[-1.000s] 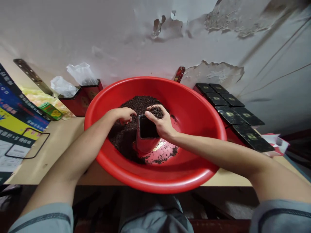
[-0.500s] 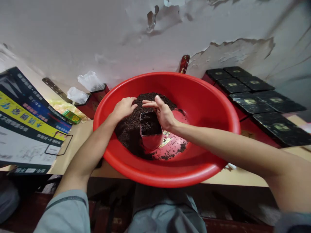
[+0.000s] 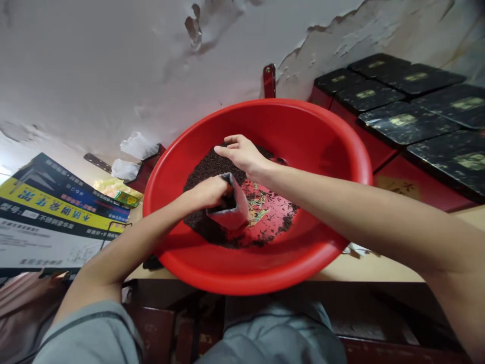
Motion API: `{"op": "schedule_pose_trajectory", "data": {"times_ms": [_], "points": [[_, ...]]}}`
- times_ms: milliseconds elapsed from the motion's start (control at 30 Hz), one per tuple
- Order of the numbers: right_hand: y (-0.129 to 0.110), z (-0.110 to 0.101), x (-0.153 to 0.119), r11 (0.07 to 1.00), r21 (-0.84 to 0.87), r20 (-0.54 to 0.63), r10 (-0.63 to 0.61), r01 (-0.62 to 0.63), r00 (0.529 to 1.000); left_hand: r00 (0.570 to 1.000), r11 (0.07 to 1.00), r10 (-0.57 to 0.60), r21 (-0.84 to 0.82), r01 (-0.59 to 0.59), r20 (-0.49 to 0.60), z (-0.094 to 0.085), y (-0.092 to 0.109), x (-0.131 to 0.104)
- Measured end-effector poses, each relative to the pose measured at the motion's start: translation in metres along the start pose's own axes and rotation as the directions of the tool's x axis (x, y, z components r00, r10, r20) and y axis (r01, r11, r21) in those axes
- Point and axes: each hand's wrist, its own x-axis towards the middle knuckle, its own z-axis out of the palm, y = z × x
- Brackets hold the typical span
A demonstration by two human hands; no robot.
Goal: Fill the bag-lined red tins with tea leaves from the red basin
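Note:
A large red basin (image 3: 265,273) holds dark, loose, leaf-like material (image 3: 200,174), heaped mostly at its left and back. Inside it a red box (image 3: 235,212) with an open top leans toward the left. My left hand (image 3: 215,192) reaches into the box's mouth; its fingers are hidden inside, so what they hold cannot be made out. Above and to the right of the box is my right hand (image 3: 242,154), held over the dark material with its fingers apart and nothing in them.
Red boxes with black lids (image 3: 401,120) stand in rows at the right. At the left are a printed carton (image 3: 68,217), a small green box (image 3: 127,198) and boxes topped with clear plastic bags (image 3: 138,145). A peeling wall (image 3: 113,65) rises behind the basin.
The box has gone from upright to tilted leftward. My left hand has moved down into its mouth. My right hand has come off its side and lifted slightly. The camera view has shifted.

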Motion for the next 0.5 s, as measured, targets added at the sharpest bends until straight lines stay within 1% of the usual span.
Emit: {"op": "schedule_pose_trajectory", "data": {"times_ms": [67, 133, 200, 267, 333, 367, 433, 500], "points": [[-0.003, 0.000, 0.001, 0.999, 0.031, 0.001, -0.045, 0.045, 0.999, 0.995, 0.996, -0.072, 0.065, 0.067, 0.076, 0.006, 0.007, 0.011], [-0.007, -0.002, 0.004, 0.993, 0.076, 0.013, -0.093, 0.091, 0.996, 0.985, 0.990, -0.122, 0.090, 0.111, 0.120, 0.011, 0.008, 0.016], [-0.012, -0.004, 0.007, 0.982, 0.118, 0.027, -0.148, 0.144, 0.989, 0.984, 0.993, -0.107, 0.063, 0.099, 0.142, 0.010, 0.002, 0.015], [-0.016, -0.006, 0.008, 0.972, 0.167, 0.057, -0.179, 0.168, 0.982, 0.984, 0.999, -0.033, -0.006, 0.034, 0.177, 0.002, -0.007, 0.008], [-0.020, -0.006, 0.007, 0.965, 0.218, 0.096, -0.171, 0.147, 0.981, 0.980, 0.995, 0.046, -0.094, -0.028, 0.194, -0.012, -0.015, -0.001], [-0.021, -0.006, 0.006, 0.964, 0.234, 0.116, -0.158, 0.127, 0.981, 0.982, 0.991, 0.056, -0.130, -0.033, 0.182, -0.018, -0.017, -0.005], [-0.022, -0.004, 0.002, 0.964, 0.245, 0.143, -0.138, 0.100, 0.980, 0.990, 0.987, 0.036, -0.161, -0.014, 0.139, -0.027, -0.014, -0.008], [-0.021, -0.003, -0.001, 0.969, 0.235, 0.168, -0.124, 0.082, 0.978, 0.990, 0.993, 0.028, -0.119, -0.011, 0.137, -0.027, -0.006, -0.005]]}}
